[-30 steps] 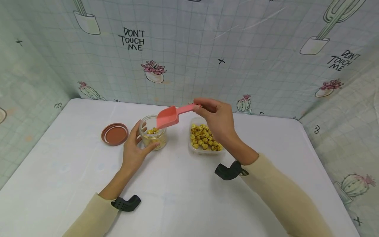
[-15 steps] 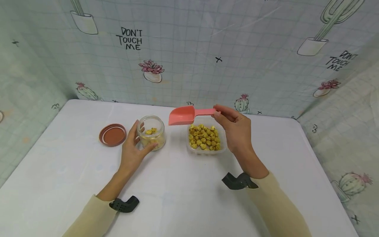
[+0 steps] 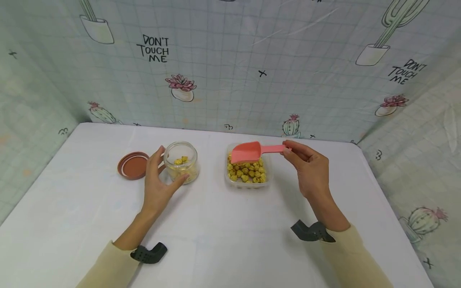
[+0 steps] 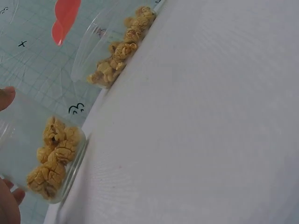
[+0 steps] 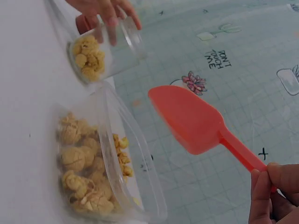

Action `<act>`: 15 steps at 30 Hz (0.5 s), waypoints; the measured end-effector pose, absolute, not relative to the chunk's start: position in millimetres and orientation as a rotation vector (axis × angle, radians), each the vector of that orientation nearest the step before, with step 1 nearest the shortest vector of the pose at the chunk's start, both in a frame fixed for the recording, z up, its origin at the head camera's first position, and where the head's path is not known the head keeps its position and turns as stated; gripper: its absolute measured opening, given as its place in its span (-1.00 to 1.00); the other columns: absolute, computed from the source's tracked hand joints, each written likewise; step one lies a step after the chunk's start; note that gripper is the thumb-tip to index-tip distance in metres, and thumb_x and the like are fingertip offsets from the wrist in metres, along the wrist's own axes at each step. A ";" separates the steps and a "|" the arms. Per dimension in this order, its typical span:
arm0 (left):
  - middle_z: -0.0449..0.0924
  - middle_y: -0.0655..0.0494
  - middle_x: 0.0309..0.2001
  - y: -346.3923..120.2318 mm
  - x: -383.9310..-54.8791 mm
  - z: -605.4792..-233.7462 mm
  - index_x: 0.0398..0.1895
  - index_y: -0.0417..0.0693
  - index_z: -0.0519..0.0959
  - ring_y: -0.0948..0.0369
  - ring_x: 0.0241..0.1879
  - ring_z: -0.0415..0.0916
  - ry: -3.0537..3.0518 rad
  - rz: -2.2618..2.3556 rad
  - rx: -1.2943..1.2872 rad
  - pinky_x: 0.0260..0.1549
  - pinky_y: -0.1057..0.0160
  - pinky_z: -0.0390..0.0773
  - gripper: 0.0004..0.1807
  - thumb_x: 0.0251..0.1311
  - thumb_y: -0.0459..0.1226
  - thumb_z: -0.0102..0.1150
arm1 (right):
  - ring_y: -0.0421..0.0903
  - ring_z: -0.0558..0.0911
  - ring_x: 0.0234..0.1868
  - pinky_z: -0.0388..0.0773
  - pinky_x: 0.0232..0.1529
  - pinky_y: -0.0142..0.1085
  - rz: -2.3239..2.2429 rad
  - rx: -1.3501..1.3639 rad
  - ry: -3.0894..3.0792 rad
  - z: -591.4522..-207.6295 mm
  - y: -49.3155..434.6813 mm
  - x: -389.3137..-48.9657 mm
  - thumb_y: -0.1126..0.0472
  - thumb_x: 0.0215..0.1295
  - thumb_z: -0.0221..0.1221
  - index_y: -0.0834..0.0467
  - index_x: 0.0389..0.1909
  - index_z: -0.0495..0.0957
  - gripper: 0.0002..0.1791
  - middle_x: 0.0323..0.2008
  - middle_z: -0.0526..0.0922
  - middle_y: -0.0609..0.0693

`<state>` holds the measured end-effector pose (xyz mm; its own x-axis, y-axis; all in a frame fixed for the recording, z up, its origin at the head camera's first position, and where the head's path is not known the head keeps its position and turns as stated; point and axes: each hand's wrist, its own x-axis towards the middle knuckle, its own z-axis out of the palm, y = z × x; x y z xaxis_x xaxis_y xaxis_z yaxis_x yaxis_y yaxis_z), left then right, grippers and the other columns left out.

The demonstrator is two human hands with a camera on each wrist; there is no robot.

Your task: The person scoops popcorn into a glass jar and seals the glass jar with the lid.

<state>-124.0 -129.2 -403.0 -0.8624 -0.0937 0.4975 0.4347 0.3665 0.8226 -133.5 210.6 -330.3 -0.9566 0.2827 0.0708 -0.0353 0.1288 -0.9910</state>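
My left hand [image 3: 155, 190] holds a clear round jar [image 3: 192, 170] on the white table, thumb at its near side and fingers around the far side. Some yellow popcorn [image 4: 56, 149] lies in the bottom of the jar. Between thumb and fingertips, my right hand [image 3: 312, 170] pinches the end of a pink scoop's handle. The scoop [image 5: 189, 119] hangs level above a clear plastic tub [image 3: 246, 185] and covers its far part in the head view. Popcorn [image 3: 248, 174] fills much of the tub. No popcorn shows in the scoop.
A reddish-brown round lid [image 3: 133, 166] lies left of the jar, close to my left fingers. Behind the white table [image 3: 223, 240] hangs a pale green cloth [image 3: 223, 80] with cactus drawings, which also runs along both sides.
My right hand has carried the scoop rightward from over the jar's mouth to above the tub, and the scoop has levelled out. The left hand has stayed on the jar.
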 end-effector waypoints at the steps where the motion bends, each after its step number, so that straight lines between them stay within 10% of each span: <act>1: 0.20 -0.27 0.27 -129.5 -123.2 -402.3 0.39 -0.30 0.16 -0.07 0.24 0.23 -2.161 -1.502 -0.301 0.18 -0.06 0.36 -0.03 -0.17 -0.54 0.45 | -0.14 0.67 -0.12 0.55 -0.02 -0.44 1.907 -0.250 -2.171 -330.4 213.2 -132.5 0.14 0.16 0.34 0.15 0.02 0.64 -0.61 -0.05 0.67 0.03; 15: 0.23 -0.40 0.21 -115.2 -107.7 -377.9 0.27 -0.45 0.28 -0.03 0.25 0.20 -1.940 -1.405 -0.397 0.19 -0.13 0.33 -0.14 -0.25 -0.61 0.38 | -0.22 0.68 -0.16 0.53 -0.05 -0.53 1.747 -0.306 -2.280 -337.7 250.2 -129.0 0.08 0.17 0.33 0.12 0.04 0.64 -0.59 -0.08 0.68 -0.02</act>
